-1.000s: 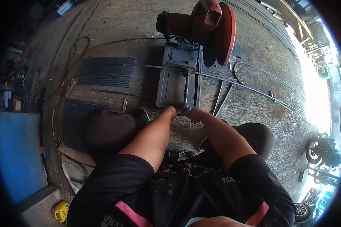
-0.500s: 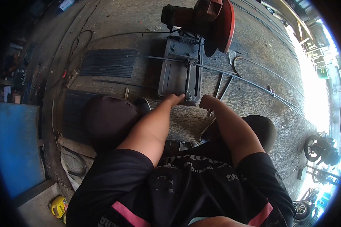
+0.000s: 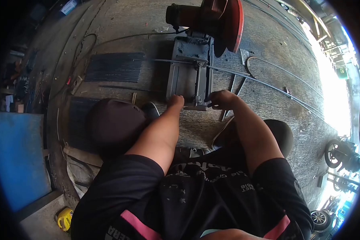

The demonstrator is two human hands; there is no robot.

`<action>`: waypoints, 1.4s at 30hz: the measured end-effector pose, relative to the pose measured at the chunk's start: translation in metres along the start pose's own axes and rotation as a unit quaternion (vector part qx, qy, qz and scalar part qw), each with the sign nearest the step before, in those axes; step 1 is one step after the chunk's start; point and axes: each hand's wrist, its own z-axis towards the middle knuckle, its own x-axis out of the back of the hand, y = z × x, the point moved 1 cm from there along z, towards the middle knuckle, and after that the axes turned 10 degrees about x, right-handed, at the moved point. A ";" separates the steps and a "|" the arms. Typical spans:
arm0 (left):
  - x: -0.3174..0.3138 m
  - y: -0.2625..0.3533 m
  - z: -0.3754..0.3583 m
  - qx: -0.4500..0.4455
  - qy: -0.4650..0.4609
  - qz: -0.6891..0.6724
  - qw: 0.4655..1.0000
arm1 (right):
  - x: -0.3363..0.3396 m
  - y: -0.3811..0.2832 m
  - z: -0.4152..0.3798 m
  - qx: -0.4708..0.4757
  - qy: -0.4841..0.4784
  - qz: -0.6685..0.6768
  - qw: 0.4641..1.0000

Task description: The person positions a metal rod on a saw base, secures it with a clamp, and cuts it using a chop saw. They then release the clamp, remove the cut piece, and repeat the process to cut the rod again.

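A cut-off saw [image 3: 224, 28] stands on the floor before me, its dark motor and red blade guard raised over the grey base [image 3: 170, 82]. Long thin metal rods [image 3: 230, 71] run crosswise through its clamp [image 3: 199, 78]. Near the front left of the base is my left hand [image 3: 177, 101], fingers curled in; whatever they hold is hidden. My right hand [image 3: 223, 99] is at the front right corner, beside the clamp's screw end [image 3: 199, 100], with its fingers apart and nothing visible in them.
Cut dark rods [image 3: 114, 67] lie side by side to the left of the saw. A power cable [image 3: 136, 37] crosses the floor behind them. Bent rod [image 3: 250, 66] and long bars lie to the right. My knees flank the saw's front; a blue panel [image 3: 16, 156] stands at far left.
My left hand has drawn back leftward from the clamp's screw end. My right hand has moved slightly up, its fingers spreading toward the base corner. The saw appears shifted slightly left in view.
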 end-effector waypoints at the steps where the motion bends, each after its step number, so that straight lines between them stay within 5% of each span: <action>1: -0.010 0.003 0.008 -0.029 -0.015 -0.044 0.998 | -0.008 0.001 -0.002 -0.325 0.042 0.242 0.913; 2: -0.010 0.005 0.001 -0.029 -0.016 -0.044 0.999 | -0.021 0.002 -0.006 -0.592 0.076 0.446 0.667; 8: -0.002 0.006 -0.046 -0.143 -0.154 0.101 0.973 | -0.067 0.020 0.002 -0.566 -0.008 0.423 0.708; 10: -0.007 0.001 -0.021 -0.134 -0.023 0.130 0.982 | -0.069 0.024 0.003 -0.581 -0.100 0.343 0.731; 17: 0.000 0.002 0.001 -0.009 -0.048 0.104 0.993 | -0.050 -0.003 0.025 -0.640 -0.112 0.359 0.670; 18: -0.003 0.001 0.006 0.001 -0.016 0.041 0.999 | -0.078 0.027 0.016 -0.348 -0.117 0.364 0.856; 20: -0.004 0.000 0.009 0.012 0.015 -0.024 1.000 | -0.072 0.024 0.017 -0.014 -0.110 0.326 0.939; 21: 0.001 0.000 0.008 -0.013 -0.014 -0.076 0.997 | -0.034 0.000 0.029 -0.221 -0.065 0.513 0.827; 22: 0.005 0.002 0.005 -0.039 -0.043 -0.127 0.990 | -0.013 -0.016 0.034 -0.408 -0.012 0.653 0.638; 24: 0.004 0.004 -0.005 -0.079 -0.093 -0.102 0.987 | -0.033 0.025 -0.001 -0.514 -0.066 0.415 0.748; 25: 0.003 0.004 -0.010 -0.115 -0.141 -0.078 0.980 | -0.040 0.035 -0.008 -0.667 -0.042 0.360 0.651; 33: -0.009 -0.001 -0.019 -0.162 -0.109 0.175 0.965 | -0.090 0.052 -0.016 -0.609 -0.146 0.313 0.714; 35: 0.002 -0.002 -0.016 0.086 0.057 -0.104 0.989 | -0.094 0.063 -0.018 -0.588 -0.180 0.319 0.721; 39: -0.003 -0.013 0.014 0.075 0.038 -0.004 0.996 | -0.095 0.062 -0.016 -0.617 -0.228 0.288 0.695; 42: -0.003 -0.003 0.000 -0.034 0.035 0.131 0.990 | -0.084 0.038 -0.011 -0.585 -0.151 0.307 0.736</action>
